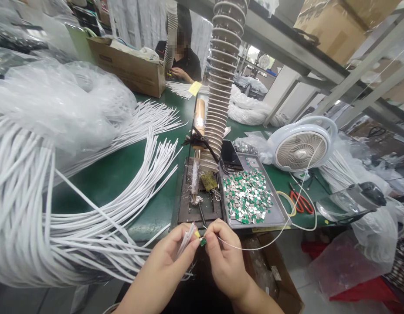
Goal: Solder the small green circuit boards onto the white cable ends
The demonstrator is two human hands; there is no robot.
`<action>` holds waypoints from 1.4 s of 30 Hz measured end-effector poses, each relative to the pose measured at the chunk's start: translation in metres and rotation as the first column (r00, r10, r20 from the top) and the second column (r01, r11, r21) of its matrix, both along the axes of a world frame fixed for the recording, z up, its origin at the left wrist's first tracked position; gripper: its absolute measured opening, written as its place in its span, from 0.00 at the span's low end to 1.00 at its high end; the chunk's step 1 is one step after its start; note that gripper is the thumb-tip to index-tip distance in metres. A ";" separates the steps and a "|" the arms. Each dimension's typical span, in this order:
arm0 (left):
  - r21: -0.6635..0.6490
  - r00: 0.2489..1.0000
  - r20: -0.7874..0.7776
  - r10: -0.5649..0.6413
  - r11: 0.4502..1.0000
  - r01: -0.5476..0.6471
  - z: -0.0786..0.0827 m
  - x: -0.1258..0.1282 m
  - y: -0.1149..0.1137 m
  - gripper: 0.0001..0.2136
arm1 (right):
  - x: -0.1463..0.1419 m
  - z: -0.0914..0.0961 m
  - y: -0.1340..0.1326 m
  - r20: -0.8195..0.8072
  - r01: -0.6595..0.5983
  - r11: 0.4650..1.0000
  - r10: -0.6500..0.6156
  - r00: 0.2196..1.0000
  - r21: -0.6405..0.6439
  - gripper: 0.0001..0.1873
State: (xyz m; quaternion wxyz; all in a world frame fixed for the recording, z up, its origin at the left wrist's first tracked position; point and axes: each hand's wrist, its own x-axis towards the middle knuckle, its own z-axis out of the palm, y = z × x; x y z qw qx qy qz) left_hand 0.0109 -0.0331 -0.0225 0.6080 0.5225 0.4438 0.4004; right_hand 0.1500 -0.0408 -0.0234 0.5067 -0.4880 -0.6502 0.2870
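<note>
My left hand (165,261) pinches a few thin white wires (186,240) with a yellow-tipped end. My right hand (226,257) holds a tiny green circuit board (203,242) between its fingertips, close to that yellow tip. A fine white cable (250,246) runs from my right hand in a loop to the right. Just beyond my hands lies a metal tray (254,218) heaped with several small green-and-silver parts (247,196). A soldering stand (197,213) with an upright soldering iron (199,124) sits left of the tray.
Large bundles of white cable (25,209) cover the green workbench (103,183) on the left. A phone (229,155), a white fan (300,148) and red-handled scissors (301,201) stand to the right. A coiled tube (221,65) rises behind the stand. A co-worker (184,61) sits across the bench.
</note>
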 end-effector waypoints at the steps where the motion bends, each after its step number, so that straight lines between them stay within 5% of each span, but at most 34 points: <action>1: 0.003 1.000 -0.001 0.009 1.000 -0.009 0.000 0.000 0.000 0.05 | 0.000 -0.001 0.000 -0.013 0.016 1.000 -0.016 1.000 -0.013 0.11; 14: 0.061 0.999 -0.017 0.046 0.997 -0.045 -0.002 0.001 -0.002 0.06 | -0.008 -0.004 -0.004 -0.045 0.055 0.998 -0.055 0.997 0.003 0.08; 22: 0.110 0.999 -0.027 0.047 0.993 -0.044 -0.003 0.003 -0.002 0.04 | -0.011 -0.004 -0.005 -0.183 0.046 0.990 -0.070 0.981 -0.132 0.09; 31: 0.088 0.999 -0.033 0.022 0.996 -0.019 0.003 0.006 -0.004 0.04 | -0.013 -0.010 0.000 -0.597 -0.249 0.874 -0.058 0.800 -0.418 0.19; 42: 0.068 1.000 -0.012 0.001 0.998 0.000 0.000 0.003 -0.004 0.06 | 0.001 0.013 0.006 -0.123 -0.089 0.969 0.062 0.990 -0.230 0.09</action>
